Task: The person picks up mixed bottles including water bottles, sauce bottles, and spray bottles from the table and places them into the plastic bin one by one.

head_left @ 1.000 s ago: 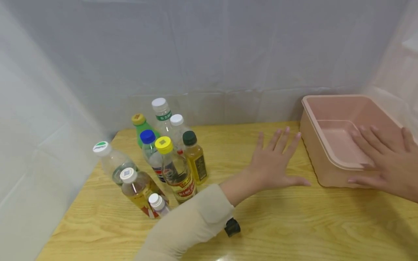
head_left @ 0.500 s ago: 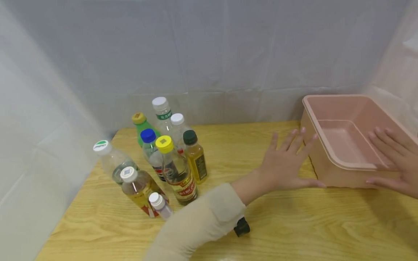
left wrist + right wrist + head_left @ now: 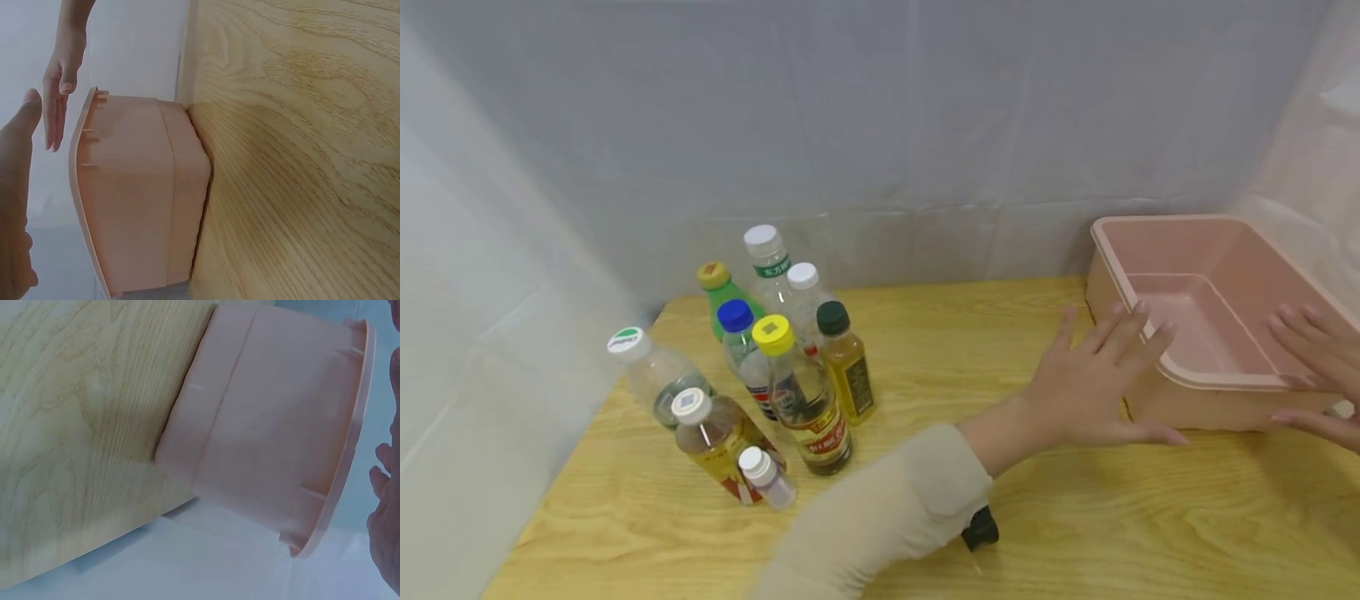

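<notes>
A pink plastic bin [image 3: 1187, 321] stands on the wooden table at the right of the head view. My left hand [image 3: 1093, 387], fingers spread, hovers over its near left corner and hides part of the rim. My right hand [image 3: 1322, 358] is above the bin's right side, fingers extended, partly cut off by the frame edge. Neither hand holds anything. The left wrist view shows the bin [image 3: 134, 194] from its side, with the left hand [image 3: 15, 206] and right hand [image 3: 62, 75] above rim level. In the right wrist view, the right hand [image 3: 384, 506] is apart from the rim.
Several capped bottles stand grouped on the left of the table, among them a yellow-capped bottle [image 3: 812, 417], a dark-capped oil bottle [image 3: 853, 375] and a small white-capped bottle [image 3: 767, 479]. A black device [image 3: 981, 529] shows under the left sleeve. Pale sheeting [image 3: 925, 125] lines the back.
Both hands have moved to the right. The left hand has come from beside the bin to over its near left corner; the right hand has shifted toward the frame's right edge.
</notes>
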`<action>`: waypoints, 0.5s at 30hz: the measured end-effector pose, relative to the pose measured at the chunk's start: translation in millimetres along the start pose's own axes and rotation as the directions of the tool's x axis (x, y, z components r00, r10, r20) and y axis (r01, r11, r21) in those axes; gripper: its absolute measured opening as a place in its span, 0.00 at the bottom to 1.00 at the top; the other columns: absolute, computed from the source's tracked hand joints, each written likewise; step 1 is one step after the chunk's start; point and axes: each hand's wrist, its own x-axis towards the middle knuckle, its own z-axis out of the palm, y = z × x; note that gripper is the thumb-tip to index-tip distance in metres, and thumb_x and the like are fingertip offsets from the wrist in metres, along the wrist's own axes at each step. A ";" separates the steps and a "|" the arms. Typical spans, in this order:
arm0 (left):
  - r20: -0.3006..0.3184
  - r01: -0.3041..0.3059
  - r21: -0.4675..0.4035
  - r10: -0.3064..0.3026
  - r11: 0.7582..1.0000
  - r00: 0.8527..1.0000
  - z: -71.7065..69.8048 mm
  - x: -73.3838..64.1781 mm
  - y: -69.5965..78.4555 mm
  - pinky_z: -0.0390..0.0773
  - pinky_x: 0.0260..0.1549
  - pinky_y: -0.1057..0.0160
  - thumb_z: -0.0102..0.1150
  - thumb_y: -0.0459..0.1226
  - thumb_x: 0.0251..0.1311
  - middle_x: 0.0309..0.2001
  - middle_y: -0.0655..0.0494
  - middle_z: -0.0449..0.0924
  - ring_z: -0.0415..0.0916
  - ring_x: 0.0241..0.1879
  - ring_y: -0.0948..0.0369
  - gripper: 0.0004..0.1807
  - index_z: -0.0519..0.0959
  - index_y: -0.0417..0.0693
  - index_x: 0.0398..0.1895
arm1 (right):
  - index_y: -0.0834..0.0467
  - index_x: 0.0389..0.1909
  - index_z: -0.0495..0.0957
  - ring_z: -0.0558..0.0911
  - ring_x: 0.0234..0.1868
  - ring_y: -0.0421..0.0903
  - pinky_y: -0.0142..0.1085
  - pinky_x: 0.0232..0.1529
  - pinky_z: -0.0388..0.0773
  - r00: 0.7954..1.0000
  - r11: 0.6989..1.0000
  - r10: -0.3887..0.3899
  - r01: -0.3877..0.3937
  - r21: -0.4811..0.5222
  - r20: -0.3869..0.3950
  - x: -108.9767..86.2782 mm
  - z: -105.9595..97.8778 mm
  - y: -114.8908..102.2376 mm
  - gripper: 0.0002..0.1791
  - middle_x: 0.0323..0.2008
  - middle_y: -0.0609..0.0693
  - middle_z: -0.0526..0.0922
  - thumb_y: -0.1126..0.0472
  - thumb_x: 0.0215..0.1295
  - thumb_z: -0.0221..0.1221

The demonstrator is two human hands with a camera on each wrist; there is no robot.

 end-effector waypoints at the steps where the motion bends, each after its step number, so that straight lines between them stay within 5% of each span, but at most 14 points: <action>1: 0.000 0.001 0.000 -0.001 1.000 1.000 -0.6 1.5 2.2 0.29 0.70 0.42 0.31 0.79 0.47 0.75 0.55 0.25 0.22 0.73 0.57 0.58 0.28 0.61 0.74 | 0.64 0.66 0.63 0.51 0.73 0.45 0.32 0.74 0.45 1.000 1.000 0.019 -0.019 -0.013 0.018 -3.9 -0.3 2.5 0.50 0.71 0.47 0.56 0.26 0.59 0.44; 8: 0.075 -0.005 0.100 -0.003 0.995 0.997 -8.9 15.8 18.5 0.28 0.70 0.45 0.25 0.79 0.48 0.71 0.51 0.10 0.08 0.69 0.54 0.57 0.24 0.59 0.73 | 0.59 0.70 0.58 0.49 0.74 0.58 0.32 0.74 0.40 0.996 0.998 0.067 -0.066 -0.013 0.061 -31.1 8.2 30.4 0.46 0.72 0.56 0.56 0.29 0.61 0.41; 15: 0.191 -0.024 0.129 -0.001 0.991 0.982 -11.8 28.2 30.7 0.24 0.70 0.49 0.19 0.78 0.50 0.70 0.56 0.10 0.08 0.69 0.56 0.55 0.21 0.57 0.71 | 0.59 0.69 0.59 0.47 0.75 0.46 0.09 0.58 0.49 0.981 0.977 0.189 -0.192 0.094 0.038 -42.2 11.4 28.0 0.45 0.72 0.43 0.55 0.34 0.57 0.48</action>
